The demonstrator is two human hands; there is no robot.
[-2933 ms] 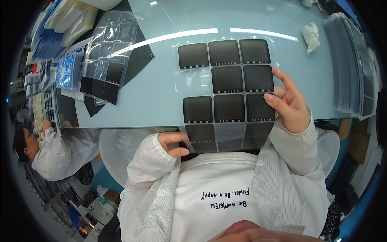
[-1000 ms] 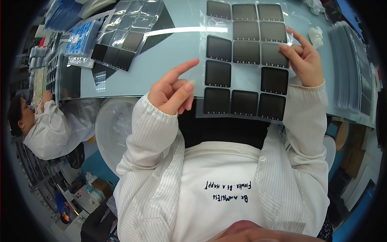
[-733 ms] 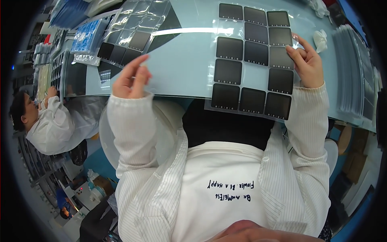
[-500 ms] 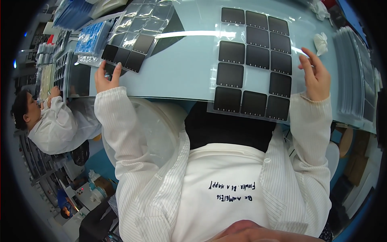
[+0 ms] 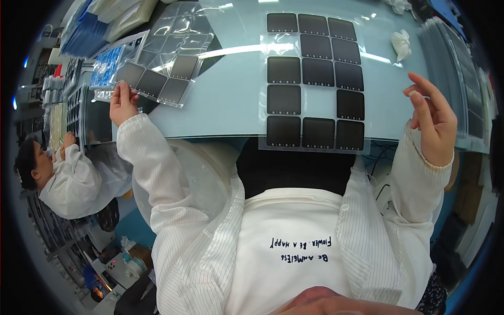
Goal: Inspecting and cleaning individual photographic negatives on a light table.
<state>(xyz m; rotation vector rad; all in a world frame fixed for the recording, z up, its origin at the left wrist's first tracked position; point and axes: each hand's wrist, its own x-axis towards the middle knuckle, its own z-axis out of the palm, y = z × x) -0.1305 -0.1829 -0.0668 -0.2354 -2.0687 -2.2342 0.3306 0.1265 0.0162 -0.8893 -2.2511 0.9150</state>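
On the left of the table, my left hand (image 5: pixel 124 106) pinches the near-left corner of a clear plastic sheet (image 5: pixel 195 73) that carries a few dark grey squares (image 5: pixel 152 83). That corner looks slightly raised. My right hand (image 5: pixel 434 123) hovers at the table's near right, fingers loosely bent and apart, with nothing in it. Between the hands lies another clear sheet (image 5: pixel 311 143) with rows of dark square pieces (image 5: pixel 318 71). Its near edge overhangs the table, and two of its places hold no dark square.
Blue-and-clear packets (image 5: pixel 106 65) lie beyond my left hand, with stacked plastic sleeves (image 5: pixel 86 31) farther back. A stack of clear sheets (image 5: pixel 446 63) borders the right side, near a crumpled white tissue (image 5: pixel 401 45). A co-worker (image 5: pixel 73 176) sits at the left.
My left hand has closed on the left sheet's corner and shifted it slightly left and nearer. My right hand has drawn away to the right from the middle sheet.
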